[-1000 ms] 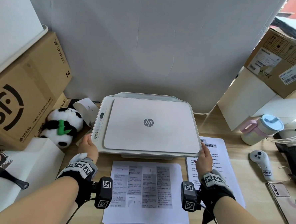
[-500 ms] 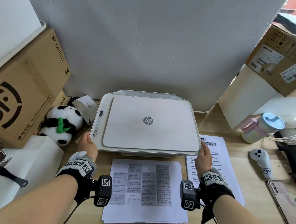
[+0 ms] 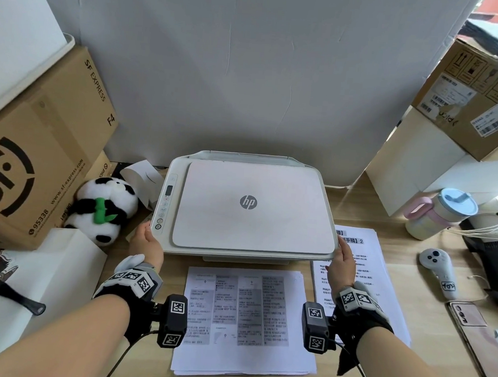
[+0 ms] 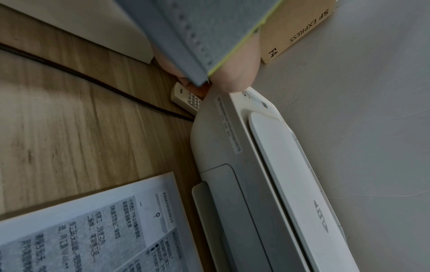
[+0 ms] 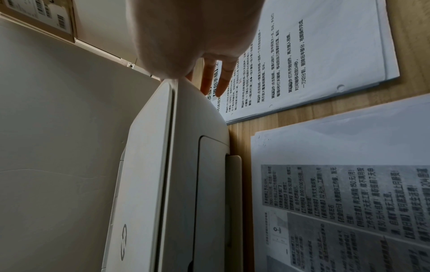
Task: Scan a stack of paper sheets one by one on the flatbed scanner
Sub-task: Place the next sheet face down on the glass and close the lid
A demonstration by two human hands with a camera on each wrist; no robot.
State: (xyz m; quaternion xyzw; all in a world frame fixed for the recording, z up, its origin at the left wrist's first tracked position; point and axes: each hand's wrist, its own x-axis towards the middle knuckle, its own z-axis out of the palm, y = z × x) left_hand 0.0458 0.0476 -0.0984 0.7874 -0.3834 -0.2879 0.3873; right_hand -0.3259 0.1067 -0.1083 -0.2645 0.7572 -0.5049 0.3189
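Observation:
The white HP flatbed scanner (image 3: 248,205) sits on the wooden desk with its lid down. My left hand (image 3: 146,243) grips its front left corner; the left wrist view shows the thumb (image 4: 235,73) on top of the scanner (image 4: 232,147) and the fingers curled below. My right hand (image 3: 344,259) clasps the front right corner, with the thumb (image 5: 197,36) on the scanner (image 5: 149,165) and the fingers down its side. A stack of printed sheets (image 3: 245,319) (image 4: 93,230) (image 5: 349,202) lies in front of it. A second stack (image 3: 362,271) (image 5: 314,55) lies at the right.
A plush panda (image 3: 100,208) and an SF Express box (image 3: 39,161) crowd the left side. A small remote (image 4: 186,100) and a black cable (image 4: 69,73) lie by the left corner. On the right are a lidded cup (image 3: 441,214), a white controller (image 3: 438,272) and a phone (image 3: 472,333).

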